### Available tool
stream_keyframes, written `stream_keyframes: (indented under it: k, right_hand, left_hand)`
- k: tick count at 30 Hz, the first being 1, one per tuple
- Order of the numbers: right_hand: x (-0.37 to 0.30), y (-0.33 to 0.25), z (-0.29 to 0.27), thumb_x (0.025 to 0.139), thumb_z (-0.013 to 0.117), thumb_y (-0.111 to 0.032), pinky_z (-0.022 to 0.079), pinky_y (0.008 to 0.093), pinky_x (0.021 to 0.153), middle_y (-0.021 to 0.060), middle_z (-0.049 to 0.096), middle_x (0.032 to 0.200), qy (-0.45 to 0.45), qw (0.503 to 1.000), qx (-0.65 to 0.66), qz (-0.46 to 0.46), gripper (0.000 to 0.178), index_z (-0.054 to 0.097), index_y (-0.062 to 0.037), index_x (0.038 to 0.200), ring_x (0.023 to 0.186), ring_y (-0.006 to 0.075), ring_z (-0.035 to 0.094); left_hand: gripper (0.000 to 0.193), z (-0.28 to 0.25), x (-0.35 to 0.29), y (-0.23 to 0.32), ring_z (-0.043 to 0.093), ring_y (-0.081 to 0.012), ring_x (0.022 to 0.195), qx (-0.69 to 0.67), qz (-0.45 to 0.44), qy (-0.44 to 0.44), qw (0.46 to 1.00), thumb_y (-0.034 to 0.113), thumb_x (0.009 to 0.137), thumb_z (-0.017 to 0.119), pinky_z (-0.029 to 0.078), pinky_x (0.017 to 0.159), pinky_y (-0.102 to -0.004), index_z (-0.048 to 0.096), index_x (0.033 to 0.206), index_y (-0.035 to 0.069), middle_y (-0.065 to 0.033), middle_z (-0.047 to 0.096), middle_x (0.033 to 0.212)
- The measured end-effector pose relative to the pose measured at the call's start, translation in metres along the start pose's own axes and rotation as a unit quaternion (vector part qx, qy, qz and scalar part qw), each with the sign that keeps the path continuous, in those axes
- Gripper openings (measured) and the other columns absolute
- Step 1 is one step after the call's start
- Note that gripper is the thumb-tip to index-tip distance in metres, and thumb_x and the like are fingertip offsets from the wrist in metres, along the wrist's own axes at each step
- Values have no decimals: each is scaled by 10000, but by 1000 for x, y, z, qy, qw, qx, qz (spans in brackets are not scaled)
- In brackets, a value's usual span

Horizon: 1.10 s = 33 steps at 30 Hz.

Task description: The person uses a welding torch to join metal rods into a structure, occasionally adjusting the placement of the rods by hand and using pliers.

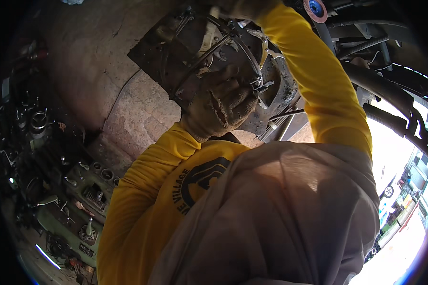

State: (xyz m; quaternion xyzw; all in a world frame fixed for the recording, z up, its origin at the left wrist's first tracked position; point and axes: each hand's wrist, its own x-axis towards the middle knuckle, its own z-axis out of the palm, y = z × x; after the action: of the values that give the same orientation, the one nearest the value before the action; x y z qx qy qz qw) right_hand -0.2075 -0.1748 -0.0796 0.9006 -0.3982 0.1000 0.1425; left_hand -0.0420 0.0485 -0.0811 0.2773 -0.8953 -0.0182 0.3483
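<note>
My left hand (219, 107), in a worn brown work glove with a tear across its back, is closed at the near side of a frame of bent thin metal rods (246, 51). Its fingers curl over the frame's near edge and hide that stretch. The frame lies on a dark, dirty metal plate (147, 50). My right arm reaches up across the view, and the dark gloved right hand (246, 8) is at the top edge beyond the frame. Shadow and blur hide its fingers. A pale strip (209, 35) runs below it. Beside the frame is a metal clamp-like tool (266, 51) with yellowish parts.
A pinkish abrasive disc with a blue hub (315, 8) is at the upper right, near dark pipes and bars (375, 85). At the lower left stands a greenish machine (81, 228) with levers. Assorted metal tools (38, 118) crowd the left. Stone-like floor (142, 111) shows beside the plate.
</note>
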Motion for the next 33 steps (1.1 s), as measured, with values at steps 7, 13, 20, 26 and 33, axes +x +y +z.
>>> stream_keyframes:
  k: [7, 13, 20, 26, 33]
  right_hand:
    - [3, 12, -10, 912, 595, -162, 499, 472, 966, 129, 689, 1177, 72, 990, 30, -117, 275, 741, -156, 1145, 1104, 356, 648]
    - [-52, 2, -110, 931, 596, -172, 492, 435, 993, 135, 685, 1216, -162, 976, -54, 137, 264, 739, -149, 1153, 1121, 350, 644]
    - [-169, -26, -69, 902, 721, -479, 572, 482, 835, 121, 734, 1036, -144, 940, 98, 293, 432, 709, -229, 1253, 993, 353, 703]
    - [-172, -44, -57, 897, 720, -515, 578, 471, 824, 136, 709, 1057, -50, 960, 37, 274, 433, 728, -204, 1199, 972, 364, 698]
    - [-112, -49, -33, 883, 760, -409, 557, 420, 902, 78, 736, 1081, 41, 938, 342, -33, 376, 734, -160, 1164, 1011, 310, 684]
  left_hand:
    - [232, 8, -4, -6, 667, -228, 821, -69, -22, 34, 997, 142, 703, 767, 551, 884, -474, 734, 930, 111, -36, 693, 884]
    - [193, 13, -10, 0, 661, -219, 862, -66, -19, 31, 997, 146, 718, 750, 543, 974, -480, 736, 908, 121, -27, 704, 919]
    - [175, 8, -5, 0, 653, -217, 905, -41, -2, 66, 997, 179, 734, 755, 533, 1024, -488, 740, 904, 139, -14, 707, 915]
    - [165, -17, 4, -3, 658, -241, 1004, -128, 5, -43, 991, 156, 739, 770, 530, 955, -473, 696, 881, 117, -28, 710, 993]
    - [232, -82, -35, -3, 672, -280, 1003, -166, -57, -13, 984, 110, 755, 774, 540, 900, -473, 661, 957, 124, -61, 686, 1016]
